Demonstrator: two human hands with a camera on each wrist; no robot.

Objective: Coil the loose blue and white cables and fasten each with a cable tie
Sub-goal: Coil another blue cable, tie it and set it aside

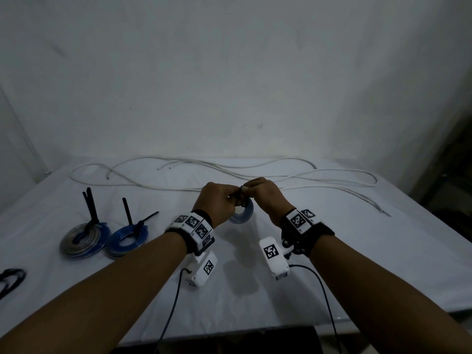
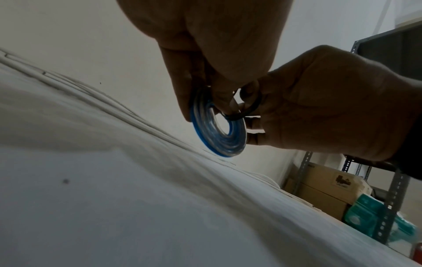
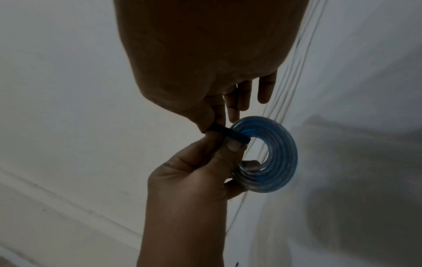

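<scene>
The step in hand appears to be fastening the blue coil [image 1: 241, 215] with a black cable tie [image 3: 230, 134]. To do it well, keep the turns stacked flat, hold the tie square across the ring, and draw the tail through its head steadily so that no turn slips out; tighten only until the coil is snug. The left hand [image 1: 219, 201] and the right hand [image 1: 265, 194] meet above the centre of the tabletop [image 1: 357, 251], with the coil held clear of the surface. In the right wrist view the left thumb and fingers [image 3: 233, 146] curl round the coil's rim at its 9 o'clock side, one fingertip showing through the central hole. The right fingers [image 3: 214, 115] pinch the tie where it crosses the rim at about 10 o'clock; the remaining right fingers hang straight just beside the coil. The left wrist view shows the tie forming a loose loop [image 2: 250, 106] at the coil's 2 o'clock edge, not yet drawn tight. Two tied coils [image 1: 85, 238] lie at the 9 o'clock side of the tabletop. The loose white cables [image 1: 229, 175] lie at 12 o'clock, beyond the hands.
</scene>
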